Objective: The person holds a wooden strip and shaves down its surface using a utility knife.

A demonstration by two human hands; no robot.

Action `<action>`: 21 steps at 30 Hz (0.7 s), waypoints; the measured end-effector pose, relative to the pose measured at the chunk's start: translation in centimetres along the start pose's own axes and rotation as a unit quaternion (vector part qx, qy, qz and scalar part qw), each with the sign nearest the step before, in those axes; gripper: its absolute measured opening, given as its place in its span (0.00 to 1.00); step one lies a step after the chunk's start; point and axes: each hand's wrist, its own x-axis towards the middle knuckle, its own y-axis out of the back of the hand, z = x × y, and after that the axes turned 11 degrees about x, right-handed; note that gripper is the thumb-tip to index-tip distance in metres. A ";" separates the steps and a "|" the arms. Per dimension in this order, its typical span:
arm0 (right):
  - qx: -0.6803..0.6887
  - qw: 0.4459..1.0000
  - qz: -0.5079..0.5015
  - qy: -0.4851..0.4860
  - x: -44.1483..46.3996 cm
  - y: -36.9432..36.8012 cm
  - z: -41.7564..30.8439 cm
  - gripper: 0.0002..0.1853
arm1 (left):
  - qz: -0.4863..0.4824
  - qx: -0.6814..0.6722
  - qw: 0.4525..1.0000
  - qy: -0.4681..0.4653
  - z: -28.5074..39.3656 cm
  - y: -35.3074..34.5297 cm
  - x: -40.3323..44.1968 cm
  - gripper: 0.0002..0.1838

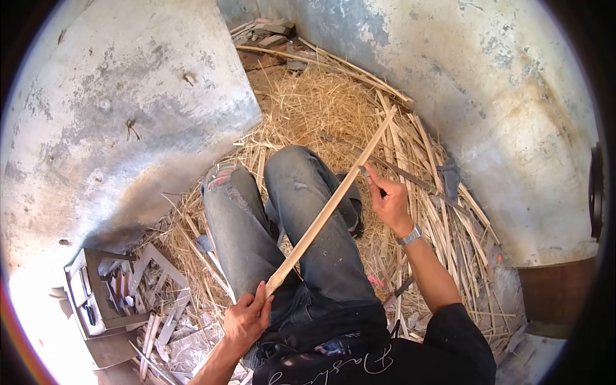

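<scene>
A long pale strip of split wood or bamboo (pixel 328 208) slants across my lap, from lower left to upper right. My left hand (pixel 247 316) holds its lower end, fingers wrapped round it above my thigh. My right hand (pixel 388 200), with a metal watch on the wrist, is pinched beside the strip's upper half, right of my knee. A small dark piece shows at its fingertips, touching or very near the strip; I cannot make out what it is. The strip's far end reaches over the shavings (pixel 314 102).
Many loose strips (pixel 449 237) lie on the floor at the right, along a worn wall (pixel 487 83). A wooden box frame (pixel 99 289) with tools stands at the lower left. Another wall (pixel 141 83) rises at the left. Rubble (pixel 273 32) lies at the far corner.
</scene>
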 end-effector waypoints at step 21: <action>0.001 0.993 -0.116 0.007 -5.1 -3.4 -6.8 0.22 | 0.008 -0.055 0.998 0.030 4.3 -0.5 4.0 0.21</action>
